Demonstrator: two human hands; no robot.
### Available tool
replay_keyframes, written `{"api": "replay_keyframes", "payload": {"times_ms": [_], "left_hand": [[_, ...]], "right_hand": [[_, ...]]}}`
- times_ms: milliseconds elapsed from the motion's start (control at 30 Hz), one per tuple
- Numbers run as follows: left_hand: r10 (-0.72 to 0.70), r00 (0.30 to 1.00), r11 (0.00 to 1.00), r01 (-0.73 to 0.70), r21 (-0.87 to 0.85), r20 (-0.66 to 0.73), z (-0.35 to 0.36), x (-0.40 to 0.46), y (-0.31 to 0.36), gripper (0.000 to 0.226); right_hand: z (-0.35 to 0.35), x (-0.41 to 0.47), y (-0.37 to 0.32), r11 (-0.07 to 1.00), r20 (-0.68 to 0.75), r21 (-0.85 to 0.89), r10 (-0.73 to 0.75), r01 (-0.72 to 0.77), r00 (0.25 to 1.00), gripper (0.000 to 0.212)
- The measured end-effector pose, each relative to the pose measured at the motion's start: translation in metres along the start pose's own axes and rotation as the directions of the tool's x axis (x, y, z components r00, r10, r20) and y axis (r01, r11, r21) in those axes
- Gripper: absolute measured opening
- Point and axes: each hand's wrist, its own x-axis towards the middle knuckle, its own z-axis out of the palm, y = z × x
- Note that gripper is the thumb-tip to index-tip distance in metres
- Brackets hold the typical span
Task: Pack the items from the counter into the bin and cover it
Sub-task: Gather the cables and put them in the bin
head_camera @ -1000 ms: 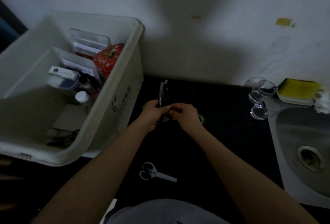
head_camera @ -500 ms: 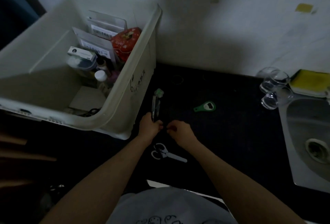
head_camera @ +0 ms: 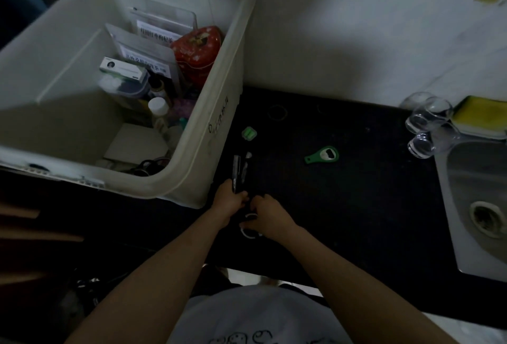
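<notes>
The white plastic bin stands at the left of the black counter, with packets, a red tin and small bottles inside. Just right of the bin's near corner, my left hand grips a bundle of dark slender sticks that point away from me. My right hand lies beside it, fingers curled over the white handles of the scissors; the blades are hidden under that hand. On the counter lie a small green piece and a green bottle opener.
A thin ring lies near the wall. Upturned clear glasses and a yellow sponge sit at the far right, beside the steel sink. The counter's front edge runs just below my forearms.
Both hands came back toward me and lower. My right hand came down onto the scissors' handles. The small green piece, earlier at the bundle's tip, now lies apart on the counter.
</notes>
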Motion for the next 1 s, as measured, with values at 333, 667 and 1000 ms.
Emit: {"api": "replay_keyframes", "payload": {"times_ms": [333,667,1000], "left_hand": [[-0.034,0.999,0.992,0.038,-0.119,0.034,-0.002,0.013,0.011,0.032],[-0.089,0.996,0.982,0.088,-0.170,0.001,0.014,0.022,0.023,0.031],[-0.064,0.998,0.983,0.061,-0.171,-0.014,0.015,0.026,0.024,0.026]], "right_hand": [[-0.020,0.010,0.011,0.989,-0.143,-0.040,0.138,-0.145,0.980,0.021],[-0.043,0.013,0.019,0.996,-0.418,0.033,0.089,-0.083,0.904,0.035],[-0.031,0.036,0.022,0.999,-0.337,0.046,0.018,-0.003,0.941,0.029]]}}
